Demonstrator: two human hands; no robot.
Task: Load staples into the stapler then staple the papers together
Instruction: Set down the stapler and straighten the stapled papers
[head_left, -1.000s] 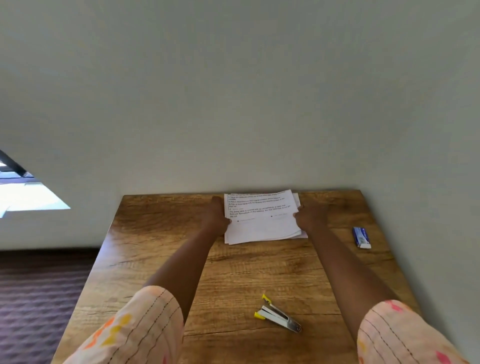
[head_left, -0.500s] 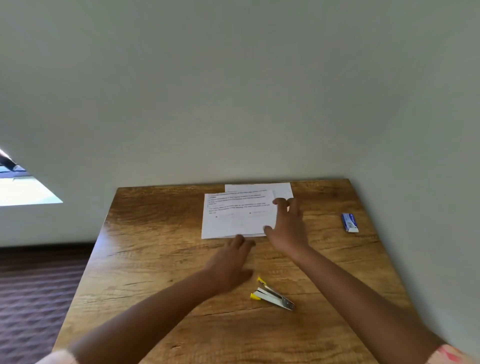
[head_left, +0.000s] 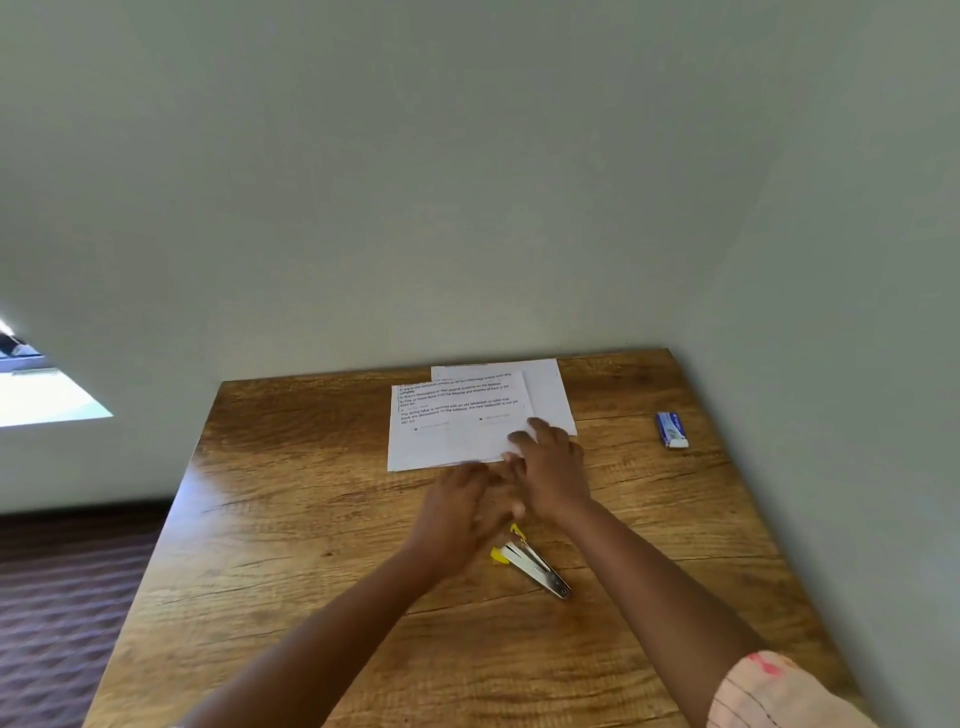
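Head view: the papers (head_left: 457, 428) lie at the table's (head_left: 291, 597) far edge, around 12 o'clock, two sheets fanned apart and not squared. The right hand (head_left: 550, 475) rests at their near right corner, fingers spread and flat, gripping nothing. The left hand (head_left: 460, 512) hovers just beside it at 9 o'clock, fingers loosely extended and empty. The stapler (head_left: 530, 562) lies near both hands at 6 o'clock, apparently hinged open, untouched. A small blue box (head_left: 671, 429), possibly the staples, sits well apart at 3 o'clock.

Risks, as I judge them: stapling the sheets while they lie offset would fix them crooked; a careless sweep of the left hand could knock the stapler; loading could fumble if the staple strip breaks.
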